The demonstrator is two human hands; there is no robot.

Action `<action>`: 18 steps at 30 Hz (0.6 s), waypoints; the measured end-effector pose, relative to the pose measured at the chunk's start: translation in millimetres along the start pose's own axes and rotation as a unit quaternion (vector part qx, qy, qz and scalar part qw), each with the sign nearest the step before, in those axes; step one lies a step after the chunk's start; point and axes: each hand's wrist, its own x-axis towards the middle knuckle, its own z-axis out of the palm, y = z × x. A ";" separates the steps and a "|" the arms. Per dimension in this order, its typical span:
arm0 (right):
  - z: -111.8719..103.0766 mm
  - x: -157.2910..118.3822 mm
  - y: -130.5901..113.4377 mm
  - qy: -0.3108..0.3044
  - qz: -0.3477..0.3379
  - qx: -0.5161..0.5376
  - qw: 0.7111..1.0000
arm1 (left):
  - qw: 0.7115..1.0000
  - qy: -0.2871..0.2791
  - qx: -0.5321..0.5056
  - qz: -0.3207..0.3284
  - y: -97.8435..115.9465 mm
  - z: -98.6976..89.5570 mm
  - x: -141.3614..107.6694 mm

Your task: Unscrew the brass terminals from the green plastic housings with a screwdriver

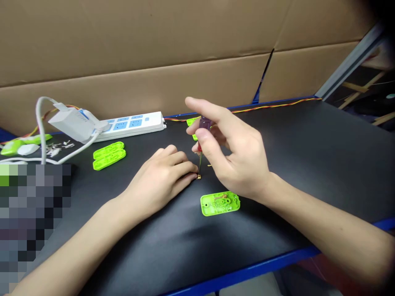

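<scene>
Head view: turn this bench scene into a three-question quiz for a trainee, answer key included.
1. Which hand holds the screwdriver? A) left B) right C) neither
2. True or false: the green shell nearest the person lies with its inside facing up.
3. Fill in: beside the fingertips of the left hand, the screwdriver points down at a tiny part coloured ____.

Key: 1. B, the right hand; 2. true; 3. gold.

Brown cardboard sheets stand upright behind a black table with a blue front edge. At right, a grey metal post slants beside wooden strips. Soft light gleams faintly on the table.
</scene>
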 end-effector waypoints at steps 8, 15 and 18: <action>-0.9 0.4 -0.4 -0.008 -0.019 0.005 1.000 | 1.000 0.009 -0.016 -0.008 3.8 -6.6 -0.8; -1.1 0.9 -3.3 -0.009 -0.014 0.002 1.000 | 0.998 -0.006 -0.060 -0.029 9.9 -6.1 0.2; -1.3 1.4 -4.5 -0.002 -0.026 -0.002 1.000 | 0.997 -0.002 -0.071 -0.040 11.8 -3.6 1.1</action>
